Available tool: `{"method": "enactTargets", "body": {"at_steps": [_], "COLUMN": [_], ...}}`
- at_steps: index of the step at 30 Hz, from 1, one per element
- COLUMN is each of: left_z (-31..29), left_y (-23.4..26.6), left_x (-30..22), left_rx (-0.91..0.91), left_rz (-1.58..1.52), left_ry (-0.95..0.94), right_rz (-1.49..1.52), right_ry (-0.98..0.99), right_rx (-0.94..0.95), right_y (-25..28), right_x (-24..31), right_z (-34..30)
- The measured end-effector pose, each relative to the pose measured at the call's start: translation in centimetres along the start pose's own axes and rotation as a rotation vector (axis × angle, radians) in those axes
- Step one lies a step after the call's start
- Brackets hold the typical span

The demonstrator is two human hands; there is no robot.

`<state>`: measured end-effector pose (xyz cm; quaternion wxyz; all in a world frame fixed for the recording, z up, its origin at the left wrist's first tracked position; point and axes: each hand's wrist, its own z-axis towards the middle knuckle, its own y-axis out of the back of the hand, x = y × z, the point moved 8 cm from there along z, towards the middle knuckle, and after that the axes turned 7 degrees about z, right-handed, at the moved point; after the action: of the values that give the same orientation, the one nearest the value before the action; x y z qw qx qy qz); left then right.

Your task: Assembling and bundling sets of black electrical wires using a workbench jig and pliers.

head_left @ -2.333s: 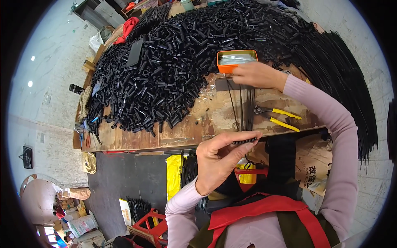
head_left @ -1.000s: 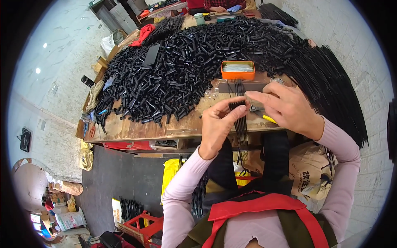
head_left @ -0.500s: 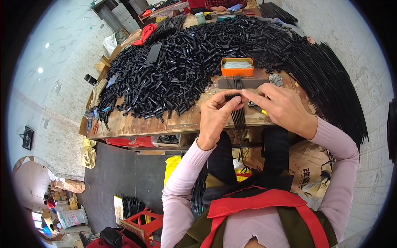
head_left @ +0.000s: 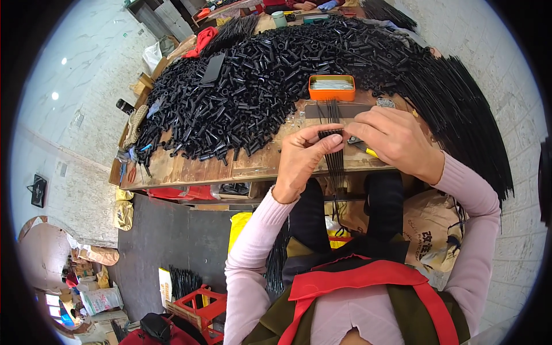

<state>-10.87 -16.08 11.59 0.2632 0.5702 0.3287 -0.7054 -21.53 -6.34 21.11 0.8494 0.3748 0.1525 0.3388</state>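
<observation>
Tubes (head_left: 241, 106) heap left of the orange tin (head_left: 332, 95); on the tin's near side, the left hand (head_left: 300, 160) pinches a row of black rods (head_left: 335, 165), liable to fan out should that pinch slacken. Right hand (head_left: 394, 141), near side and right of tin, narrowed beside the row; cannot tell if it holds anything; a stray nudge might skew the rods.

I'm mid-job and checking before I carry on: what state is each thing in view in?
Left hand, closed on black rods.
Right hand, curled; whether it holds anything is unclear.
Orange box, open, thin pale pieces inside.
Pliers, partly hidden; open or shut unclear.
Black tubes, loosely heaped.
Dark flat slab, lying on the heap.
Red cloth, crumpled.
</observation>
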Motion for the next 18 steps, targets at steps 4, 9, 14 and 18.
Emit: {"method": "enactTargets", "body": {"at_steps": [4,9,14,18], "left_z": [-0.1,-0.1,-0.4,-0.4], "left_y": [0.3,0.6,0.3,0.0], "left_x": [-0.2,-0.3,-0.5,-0.1], "left_rx": [-0.015,-0.028,0.007,0.037], "left_rz": [-0.009,-0.065,-0.061,-0.066], "left_ry": [-0.009,-0.03,-0.019,-0.015], "right_rz": [0.013,-0.088,-0.052,0.062], "right_ry": [0.018,-0.052,-0.063,-0.08], "right_rx": [-0.007,-0.017,0.057,0.06], "right_y": [0.0,0.9,0.9,-0.1], "right_x": [0.6,-0.4,0.0,-0.4], "right_z": [0.3,-1.1,-0.5,-0.5]}}
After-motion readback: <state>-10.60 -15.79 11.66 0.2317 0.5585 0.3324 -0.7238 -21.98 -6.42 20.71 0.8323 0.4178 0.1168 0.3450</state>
